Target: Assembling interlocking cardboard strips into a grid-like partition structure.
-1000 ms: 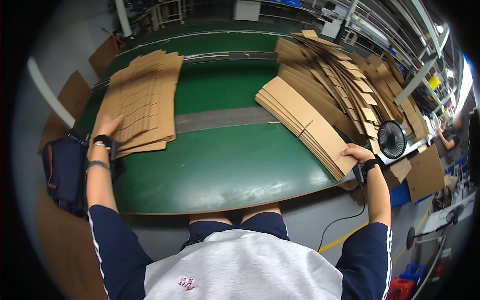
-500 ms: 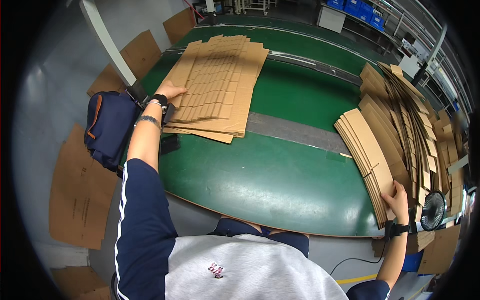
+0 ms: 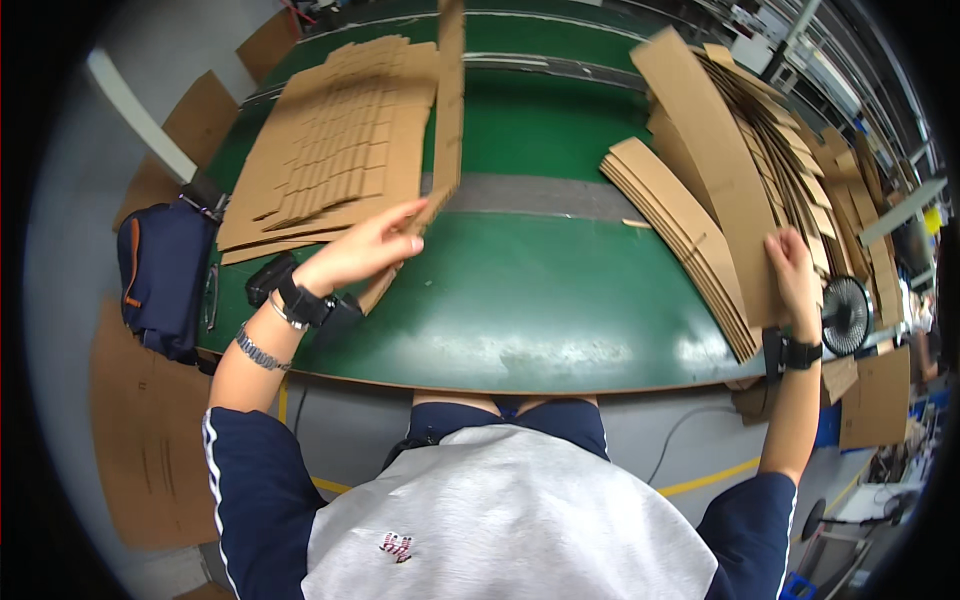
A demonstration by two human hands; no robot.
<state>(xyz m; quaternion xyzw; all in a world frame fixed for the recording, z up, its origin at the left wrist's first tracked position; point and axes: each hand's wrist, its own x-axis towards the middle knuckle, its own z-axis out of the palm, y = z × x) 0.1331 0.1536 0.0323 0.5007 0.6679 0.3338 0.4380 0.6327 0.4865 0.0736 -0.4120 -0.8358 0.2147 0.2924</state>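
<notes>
My left hand (image 3: pixel 365 245) is closed on a long cardboard strip (image 3: pixel 450 120), which stands nearly on edge above the green table and is blurred by motion. Beside it, on the left, lie overlapping slotted cardboard strips (image 3: pixel 335 150) on larger flat cardboard sheets (image 3: pixel 405 165). On the right, my right hand (image 3: pixel 793 270) pinches the near end of a wide plain cardboard strip (image 3: pixel 715 150). This one is raised and tilted between a neat stack of slotted strips (image 3: pixel 675 225) and a leaning row of more cardboard (image 3: pixel 790 150).
The green table (image 3: pixel 520 300) has a grey band across it. A navy bag (image 3: pixel 165 270) hangs at its left edge, near a pale post (image 3: pixel 140 115). A small black fan (image 3: pixel 845 310) stands at the right edge. Cardboard sheets (image 3: pixel 150 430) lean at the lower left.
My left hand has moved right and nearer, lifting a strip off the left pile. My right hand has raised a wide strip beside the right stack. The view has shifted.
</notes>
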